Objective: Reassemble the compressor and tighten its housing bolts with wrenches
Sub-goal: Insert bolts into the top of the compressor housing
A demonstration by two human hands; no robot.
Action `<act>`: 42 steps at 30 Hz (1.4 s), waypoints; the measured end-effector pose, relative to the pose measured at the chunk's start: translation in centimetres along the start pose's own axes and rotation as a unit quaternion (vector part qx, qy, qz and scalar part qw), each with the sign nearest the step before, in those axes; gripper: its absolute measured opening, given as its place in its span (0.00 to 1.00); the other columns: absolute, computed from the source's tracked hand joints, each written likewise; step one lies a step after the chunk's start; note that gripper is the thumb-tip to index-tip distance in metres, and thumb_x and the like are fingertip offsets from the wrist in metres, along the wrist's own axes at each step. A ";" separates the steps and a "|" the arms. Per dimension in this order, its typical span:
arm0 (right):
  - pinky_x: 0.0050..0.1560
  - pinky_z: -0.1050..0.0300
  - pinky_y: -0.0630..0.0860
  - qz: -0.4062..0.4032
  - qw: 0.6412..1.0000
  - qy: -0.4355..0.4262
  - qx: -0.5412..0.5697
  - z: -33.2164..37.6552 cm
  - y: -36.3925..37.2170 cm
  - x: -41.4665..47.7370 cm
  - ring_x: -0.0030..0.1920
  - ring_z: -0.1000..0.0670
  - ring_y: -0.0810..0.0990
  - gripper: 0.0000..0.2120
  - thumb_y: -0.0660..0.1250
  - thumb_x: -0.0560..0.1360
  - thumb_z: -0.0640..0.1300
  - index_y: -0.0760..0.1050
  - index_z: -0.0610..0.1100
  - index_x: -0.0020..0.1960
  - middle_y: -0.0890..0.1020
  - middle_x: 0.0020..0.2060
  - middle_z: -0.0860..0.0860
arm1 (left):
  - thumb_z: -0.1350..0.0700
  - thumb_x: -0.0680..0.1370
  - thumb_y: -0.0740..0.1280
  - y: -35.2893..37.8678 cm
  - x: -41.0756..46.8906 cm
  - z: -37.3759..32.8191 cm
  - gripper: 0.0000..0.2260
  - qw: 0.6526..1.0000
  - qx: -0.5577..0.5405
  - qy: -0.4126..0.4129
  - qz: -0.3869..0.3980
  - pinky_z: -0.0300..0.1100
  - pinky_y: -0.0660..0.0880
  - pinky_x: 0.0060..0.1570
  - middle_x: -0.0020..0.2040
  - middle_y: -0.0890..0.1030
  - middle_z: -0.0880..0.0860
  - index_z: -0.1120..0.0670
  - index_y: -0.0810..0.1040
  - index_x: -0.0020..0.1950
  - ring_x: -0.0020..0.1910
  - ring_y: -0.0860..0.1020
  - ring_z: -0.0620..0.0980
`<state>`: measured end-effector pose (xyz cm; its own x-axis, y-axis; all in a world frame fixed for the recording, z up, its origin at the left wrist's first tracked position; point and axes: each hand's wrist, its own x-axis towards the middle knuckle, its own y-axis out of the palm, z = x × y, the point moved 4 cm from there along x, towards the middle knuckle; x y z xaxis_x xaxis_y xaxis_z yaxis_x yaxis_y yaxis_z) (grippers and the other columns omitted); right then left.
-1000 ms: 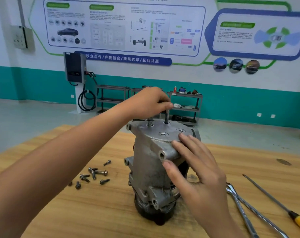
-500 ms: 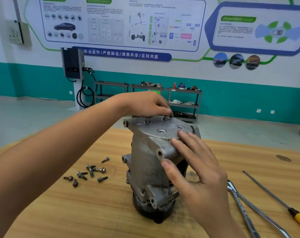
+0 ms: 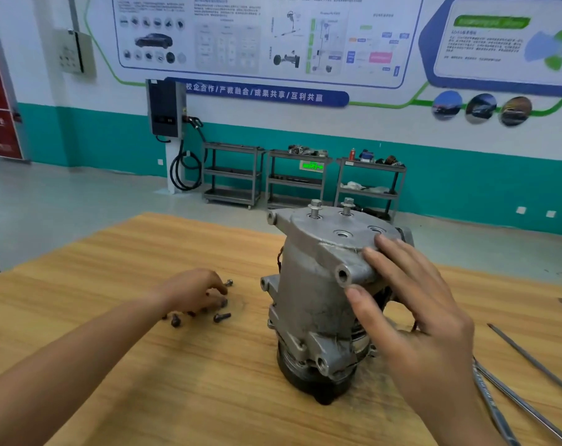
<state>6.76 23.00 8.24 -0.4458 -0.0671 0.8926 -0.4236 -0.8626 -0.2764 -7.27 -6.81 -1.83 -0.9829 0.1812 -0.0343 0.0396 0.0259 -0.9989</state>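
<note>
1. In the head view I saw the compressor standing upright on the wooden table, a little right of centre. Its round black pulley end sat down on the boards, and its rough cast-aluminium body rose to a flat top plate with bored lugs.
2. Two flanged hex bolts stood in the plate's far holes with their heads raised clear of the metal. The two nearer holes showed as round recesses.
3. The right hand lay on the near edge of that plate with its fingers straight and spread. The thumb was set against the housing's side, just below a lug.
4. The left hand was low on the table, left of the compressor and apart from it. Its fingers were bent down over a scatter of small dark loose bolts. I could not tell whether they pinched one.
5. One short bolt lay just beyond those fingertips.
6. At the right edge, two long steel wrench handles lay flat on the wood, partly hidden by the right wrist. A thin metal rod lay beside them.
7. Three grey metal shelf carts stood against the teal-banded far wall.
</note>
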 end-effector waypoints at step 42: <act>0.42 0.73 0.74 -0.020 0.982 0.110 0.151 -1.4 -2.3 3.6 0.40 0.62 0.82 0.12 0.68 0.74 0.38 0.80 0.55 0.39 0.84 0.36 0.62 | 0.59 0.70 0.72 -18.7 -7.4 -16.4 0.10 0.840 -0.355 0.283 -0.298 0.28 0.75 0.46 0.41 0.80 0.39 0.43 0.78 0.43 0.42 0.80 0.34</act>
<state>5.01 25.41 11.59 -0.6073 0.0520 0.7928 -0.2060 -0.9740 -0.0940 2.22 7.54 17.65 -0.6318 0.3612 0.6859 -0.1340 0.8206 -0.5556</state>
